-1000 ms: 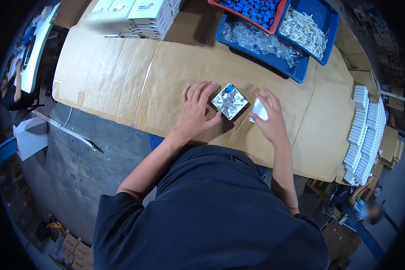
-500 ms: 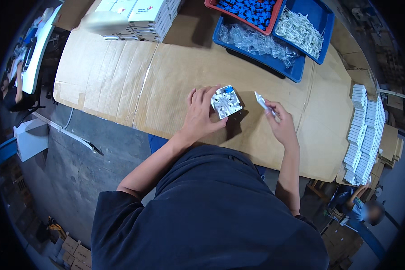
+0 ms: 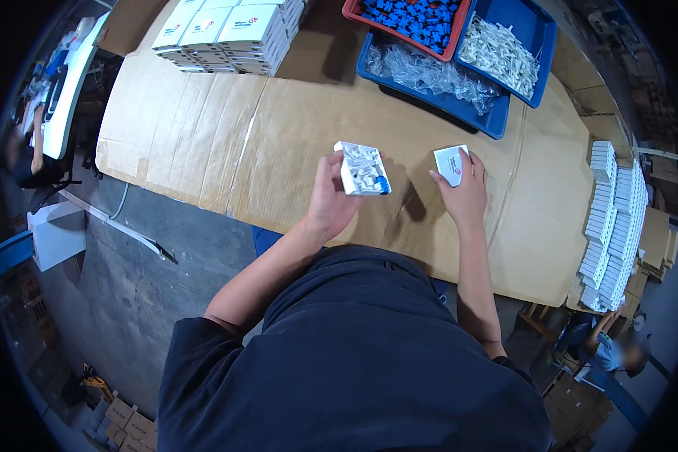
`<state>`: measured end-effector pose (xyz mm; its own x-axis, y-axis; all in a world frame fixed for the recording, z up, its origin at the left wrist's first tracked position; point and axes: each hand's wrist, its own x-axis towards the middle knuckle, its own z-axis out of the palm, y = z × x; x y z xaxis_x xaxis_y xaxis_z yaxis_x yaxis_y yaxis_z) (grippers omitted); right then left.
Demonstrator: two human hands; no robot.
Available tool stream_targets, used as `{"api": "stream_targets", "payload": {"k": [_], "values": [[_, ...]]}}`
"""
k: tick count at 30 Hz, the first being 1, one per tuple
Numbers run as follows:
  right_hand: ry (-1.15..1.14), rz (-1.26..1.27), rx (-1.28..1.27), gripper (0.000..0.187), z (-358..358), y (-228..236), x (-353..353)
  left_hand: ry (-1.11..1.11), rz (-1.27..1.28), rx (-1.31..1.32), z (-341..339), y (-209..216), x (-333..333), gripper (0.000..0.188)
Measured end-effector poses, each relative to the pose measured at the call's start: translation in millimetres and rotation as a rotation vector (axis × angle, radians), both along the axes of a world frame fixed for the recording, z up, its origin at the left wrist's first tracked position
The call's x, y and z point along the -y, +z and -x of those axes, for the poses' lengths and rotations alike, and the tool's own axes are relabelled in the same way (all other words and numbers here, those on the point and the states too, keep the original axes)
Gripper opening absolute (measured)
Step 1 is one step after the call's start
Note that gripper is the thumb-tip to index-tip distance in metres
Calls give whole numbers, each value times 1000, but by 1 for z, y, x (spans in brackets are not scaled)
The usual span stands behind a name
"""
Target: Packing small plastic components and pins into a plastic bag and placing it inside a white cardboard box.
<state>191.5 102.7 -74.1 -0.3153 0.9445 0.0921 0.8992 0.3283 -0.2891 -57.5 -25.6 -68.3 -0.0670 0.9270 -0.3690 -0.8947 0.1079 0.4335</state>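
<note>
- Bench [image 3: 181, 143], topped with brown cardboard
- Stack of white boxes [image 3: 226, 30], far side, left
- Blue tray [image 3: 493, 124], far side, holding clear pieces [image 3: 429, 75]
- Left hand [image 3: 333, 197], curled part-open around an open white box [image 3: 364, 169]
- Right hand [image 3: 465, 188], thumb and fingers closed on a white cover [image 3: 450, 166]
- Open white box, squarish, tilted, carrying white and blue parts [image 3: 366, 179]
- White cover, right of the box, apart, right hand nearer

White cover [image 3: 448, 162], seemingly red-marked.
</note>
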Motion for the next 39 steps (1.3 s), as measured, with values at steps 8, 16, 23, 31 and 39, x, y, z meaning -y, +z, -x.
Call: {"api": "stream_targets", "payload": {"k": [8,16,23,31,39], "values": [[158,445,-755,62,19,50,0,-152,18,169,-6,26,-4,73],[337,946,-1362,65,57,86,-6,-200,70,132,-22,58,-14,71],[472,858,-1179,56,66,85,-6,-229,60,176,-26,61,-15,78],[455,919,-1061,49,69,83,0,-221,69,194,-27,49,-13,86],[438,1008,-961,45,77,78,8,-182,140,147,-28,44,-12,82]]}}
